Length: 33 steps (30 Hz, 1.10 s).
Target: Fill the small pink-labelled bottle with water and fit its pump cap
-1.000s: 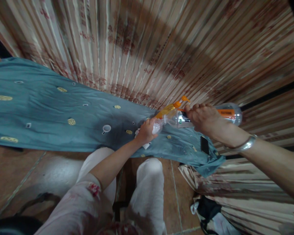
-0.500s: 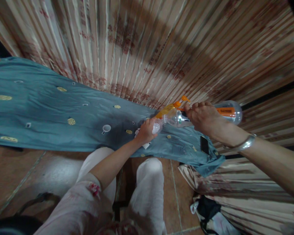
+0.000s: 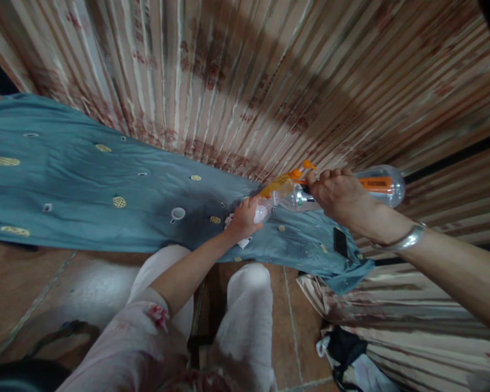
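Note:
My left hand [image 3: 245,219] is closed around a small clear plastic cup or bottle [image 3: 263,211] with something white inside. Crumpled white tissue [image 3: 243,243] lies beside and below that hand. With my right hand [image 3: 335,193] I grip a large clear plastic bottle [image 3: 397,188] with an orange label, tilted on its side, its neck pointing left to the small clear container. Whether the two touch is hard to tell. Behind the bottle's neck stands a yellow-orange bottle [image 3: 278,184] with an orange pump top, near my right fingers.
A teal patterned cloth [image 3: 77,179] covers the long narrow table. A black phone [image 3: 340,242] lies on its right part. Pleated curtain [image 3: 237,71] hangs along the far side. Dark and light fabric items [image 3: 347,348] are low at the right, near the tiled floor.
The base of the large clear bottle has shifted very slightly, with my right wrist a touch further left. My left hand looks unmoved.

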Available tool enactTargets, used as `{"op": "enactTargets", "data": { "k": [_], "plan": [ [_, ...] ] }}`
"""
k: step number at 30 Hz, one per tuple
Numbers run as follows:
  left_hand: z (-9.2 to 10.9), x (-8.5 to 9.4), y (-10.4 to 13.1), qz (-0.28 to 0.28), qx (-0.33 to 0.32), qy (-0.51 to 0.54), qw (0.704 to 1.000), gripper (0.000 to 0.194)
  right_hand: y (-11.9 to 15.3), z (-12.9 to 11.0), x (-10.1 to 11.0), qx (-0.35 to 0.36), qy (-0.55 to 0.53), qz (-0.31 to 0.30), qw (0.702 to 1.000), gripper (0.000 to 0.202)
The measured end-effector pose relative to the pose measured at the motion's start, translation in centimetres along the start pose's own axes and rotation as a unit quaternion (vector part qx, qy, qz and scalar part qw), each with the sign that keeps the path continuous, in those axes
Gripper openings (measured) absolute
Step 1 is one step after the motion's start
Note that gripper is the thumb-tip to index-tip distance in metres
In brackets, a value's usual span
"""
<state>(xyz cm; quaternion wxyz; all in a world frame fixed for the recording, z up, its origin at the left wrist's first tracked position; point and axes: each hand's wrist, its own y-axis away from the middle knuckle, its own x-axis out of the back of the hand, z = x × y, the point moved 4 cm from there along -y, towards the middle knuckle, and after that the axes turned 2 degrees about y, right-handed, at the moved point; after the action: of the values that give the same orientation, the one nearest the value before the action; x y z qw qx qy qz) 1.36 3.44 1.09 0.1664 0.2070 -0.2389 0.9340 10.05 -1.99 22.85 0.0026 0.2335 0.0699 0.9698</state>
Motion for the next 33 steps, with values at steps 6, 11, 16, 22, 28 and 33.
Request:
{"op": "enactTargets", "data": {
  "k": [6, 11, 16, 22, 28, 33],
  "plan": [
    [0.07, 0.01, 0.03, 0.002, 0.000, 0.000, 1.000, 0.079, 0.01, -0.06, 0.29, 0.002, 0.014, 0.003, 1.000, 0.039],
    [-0.04, -0.01, 0.06, -0.003, 0.002, -0.005, 1.000, 0.080, -0.02, -0.05, 0.24, -0.004, -0.002, 0.009, 1.000, 0.039],
    [-0.19, -0.06, 0.09, -0.006, 0.002, -0.004, 1.000, 0.081, -0.19, -0.13, 0.13, -0.008, 0.008, 0.017, 1.000, 0.039],
    [0.00, 0.02, 0.09, -0.009, 0.006, -0.009, 1.000, 0.079, -0.14, -0.15, 0.52, -0.004, 0.012, 0.025, 1.000, 0.041],
    [0.09, 0.09, 0.05, -0.006, 0.008, 0.001, 1.000, 0.080, -0.16, -0.23, 0.87, -0.010, 0.005, 0.029, 1.000, 0.040],
    [0.19, 0.12, 0.08, -0.009, 0.008, 0.001, 1.000, 0.079, -0.19, -0.28, 0.88, -0.014, -0.007, 0.029, 0.999, 0.040]
  ]
}}
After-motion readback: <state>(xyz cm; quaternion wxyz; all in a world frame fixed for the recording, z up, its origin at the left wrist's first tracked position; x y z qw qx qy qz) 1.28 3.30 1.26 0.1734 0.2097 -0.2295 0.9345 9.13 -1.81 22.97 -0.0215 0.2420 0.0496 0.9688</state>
